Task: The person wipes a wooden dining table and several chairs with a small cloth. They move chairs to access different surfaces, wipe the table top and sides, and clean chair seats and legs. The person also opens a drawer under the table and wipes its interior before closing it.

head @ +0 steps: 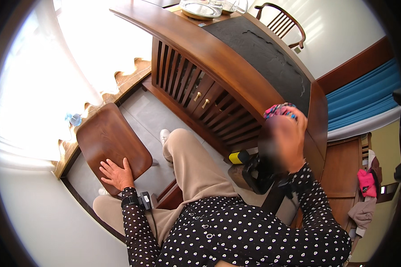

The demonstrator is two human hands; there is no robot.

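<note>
My left hand (pixel 118 174) lies with its fingers spread on the seat of a brown wooden stool (pixel 112 143). On the right, my right hand (pixel 295 133) is raised near the curved end of a wooden desk (pixel 254 85). Its fingers curl against a bunched, multicoloured patterned cloth (pixel 279 110). A blurred patch covers the area beside the palm, so part of the grip is hidden. Both wrists carry black straps, and a cable runs from the small device on the left one.
Slatted doors with brass knobs (pixel 205 103) front the desk. A dark mat (pixel 254 46) and glassware on a tray (pixel 200 10) lie on top. Below my right hand are a black plastic bag (pixel 260 180) and a yellow-and-black object (pixel 239 157). Sheer curtains hang at left; clothes (pixel 367 183) lie at right.
</note>
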